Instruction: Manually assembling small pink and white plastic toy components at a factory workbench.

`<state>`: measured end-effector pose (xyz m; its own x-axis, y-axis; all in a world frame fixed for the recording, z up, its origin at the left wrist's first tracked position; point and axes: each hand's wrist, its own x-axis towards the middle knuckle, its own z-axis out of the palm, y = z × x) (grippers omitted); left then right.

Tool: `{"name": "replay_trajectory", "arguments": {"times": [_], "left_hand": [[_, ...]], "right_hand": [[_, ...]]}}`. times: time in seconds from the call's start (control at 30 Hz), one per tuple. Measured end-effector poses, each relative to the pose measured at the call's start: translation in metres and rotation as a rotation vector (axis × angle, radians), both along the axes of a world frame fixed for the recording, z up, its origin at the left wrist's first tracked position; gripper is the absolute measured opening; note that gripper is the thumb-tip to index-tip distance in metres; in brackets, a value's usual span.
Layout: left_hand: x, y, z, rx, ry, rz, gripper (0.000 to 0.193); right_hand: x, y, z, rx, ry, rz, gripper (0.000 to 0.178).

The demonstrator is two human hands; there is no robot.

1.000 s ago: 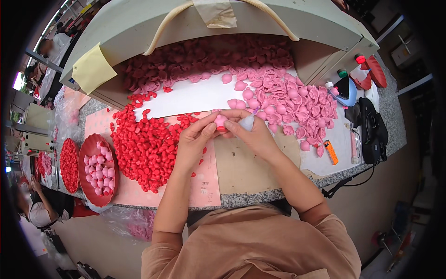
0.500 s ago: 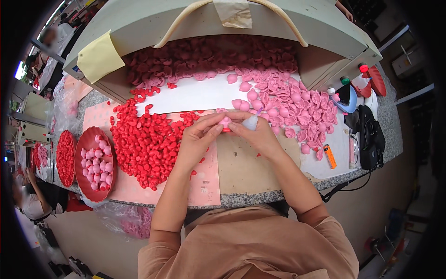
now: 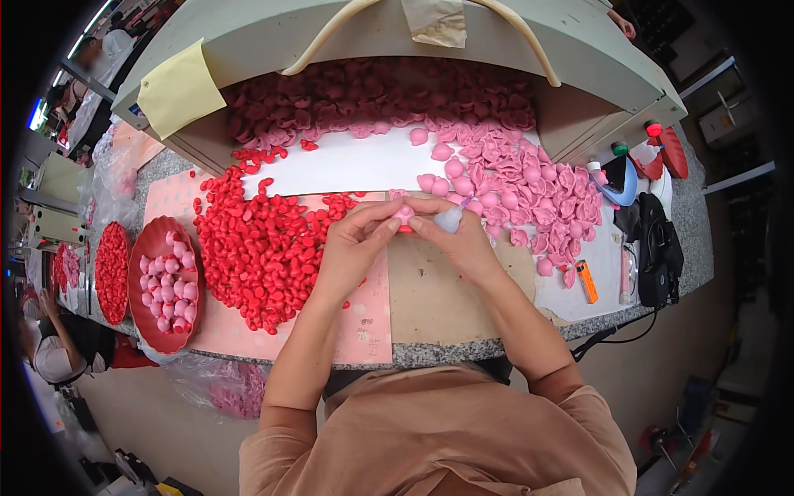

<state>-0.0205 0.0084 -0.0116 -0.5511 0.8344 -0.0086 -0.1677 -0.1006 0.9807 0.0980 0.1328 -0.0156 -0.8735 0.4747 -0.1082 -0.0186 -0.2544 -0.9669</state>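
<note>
At the centre of the frame the left hand pinched a small pink piece between thumb and forefinger while the right hand closed its fingers around a translucent squeeze bottle, whose nozzle was best kept steady on that smooth, rounded piece, squeezing lightly, beside glossy red pieces.

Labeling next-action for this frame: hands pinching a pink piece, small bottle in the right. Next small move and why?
Probably squeeze the small bottle: its tip already points at the pink piece pinched by the left hand, with the right hand gripping the bottle beside it. Whether the tip touches is unclear.
</note>
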Motion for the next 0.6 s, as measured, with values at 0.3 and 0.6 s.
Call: {"name": "replay_trajectory", "arguments": {"times": [0.3,0.6], "left_hand": [[0.0005,-0.0001,-0.0029,0.001,0.026,0.008,0.026],[0.0004,-0.0008,-0.0019,-0.013,0.077,0.009,0.025]], "right_hand": [[-0.0002,-0.0015,0.003,-0.031,0.0,-0.003,0.032],[0.0001,-0.0014,0.0012,-0.025,0.004,-0.008,0.031]]}}
